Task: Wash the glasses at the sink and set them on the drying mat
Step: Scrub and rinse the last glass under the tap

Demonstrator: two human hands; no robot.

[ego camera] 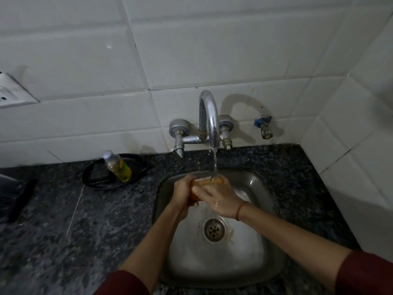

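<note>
A clear glass (pixel 209 181) is held over the steel sink (pixel 263 188) under the water running from the chrome tap (pixel 209 122). My left hand (pixel 184 192) grips the glass from the left, fingers curled round its side. My right hand (pixel 214 199) wraps over it from the right and front, hiding most of the glass. Only the rim and a strip of the wall show between the hands. Water strikes the rim at its far right. No drying mat is in view.
A bottle of yellow dish liquid (pixel 118 166) stands in a black dish (pixel 93 177) on the dark granite counter (pixel 63 231) left of the sink. A dark object (pixel 14 199) lies at the far left. White tiled walls close the back and right. The drain (pixel 213 229) sits mid-basin.
</note>
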